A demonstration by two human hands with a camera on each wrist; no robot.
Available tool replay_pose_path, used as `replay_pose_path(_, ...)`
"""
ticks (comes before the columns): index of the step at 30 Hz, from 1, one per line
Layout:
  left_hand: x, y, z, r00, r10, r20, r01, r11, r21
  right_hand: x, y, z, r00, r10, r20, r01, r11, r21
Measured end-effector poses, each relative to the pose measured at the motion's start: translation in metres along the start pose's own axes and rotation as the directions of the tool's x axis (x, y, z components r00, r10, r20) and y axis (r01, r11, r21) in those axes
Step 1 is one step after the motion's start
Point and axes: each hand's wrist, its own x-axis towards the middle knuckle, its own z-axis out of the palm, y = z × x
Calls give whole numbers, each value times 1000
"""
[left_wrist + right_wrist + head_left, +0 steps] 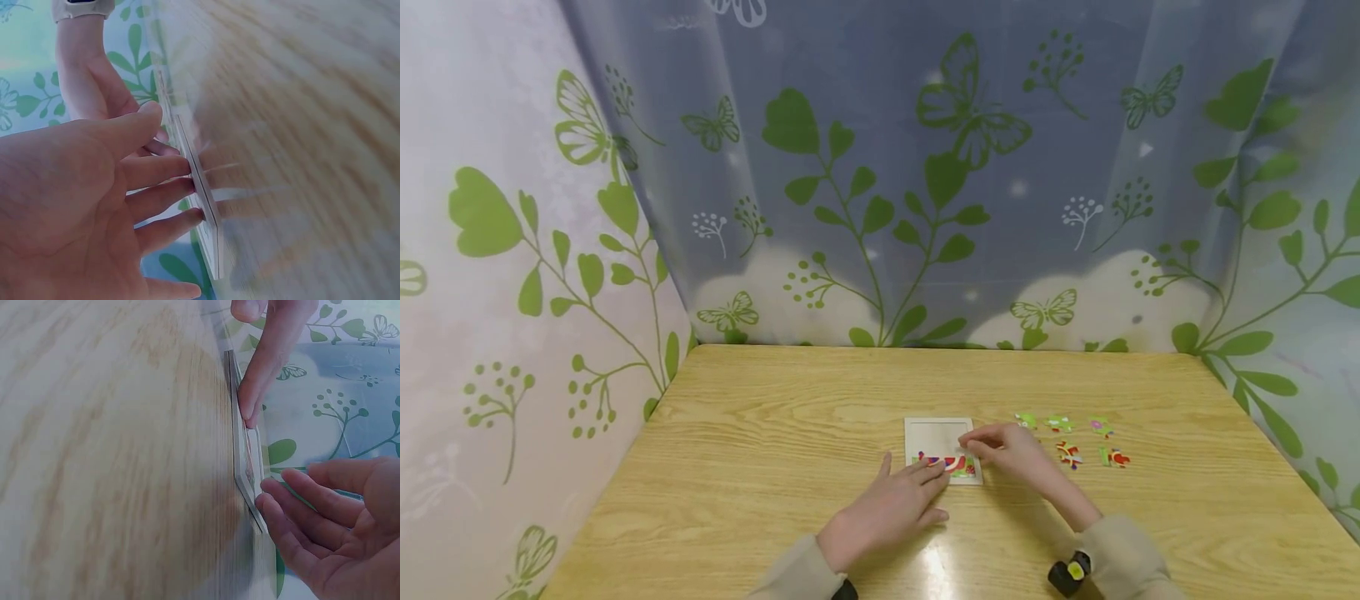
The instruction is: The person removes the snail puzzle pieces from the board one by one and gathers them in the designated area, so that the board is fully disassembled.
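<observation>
Puzzle board (934, 436) lies flat on the table (737, 417), its near portion filled with fitted pieces (959, 464). Left hand (895, 502) rests extended, spread fingers on these; right hand (1018, 454), fingers loosely bent and gripping nothing visible, adjoins the board's right edge. Loose puzzle pieces (1070, 455) lie farther right.

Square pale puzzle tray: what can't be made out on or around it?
Head view: part of the red-and-green picture in the square pale tray, covered by the left hand.
Head view: prints on the loose multicoloured jigsaw pieces, too small.
Head view: whether the right hand pinches anything, too small.
Left wrist view: the tray's face, seen nearly edge-on.
Right wrist view: left hand, partly cut off by top edge.
</observation>
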Motion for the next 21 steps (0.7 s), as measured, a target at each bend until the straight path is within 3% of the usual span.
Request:
replay_pose_path(15, 1, 2, -3, 1000, -14, 13, 14, 1000, 15, 4, -2, 6, 1000, 2, 0, -2, 997, -76)
replay_pose_path(21, 0, 1, -2, 1000, -18, 16, 18, 1000, 19, 4, -3, 9, 1000, 13, -28, -15, 998, -55)
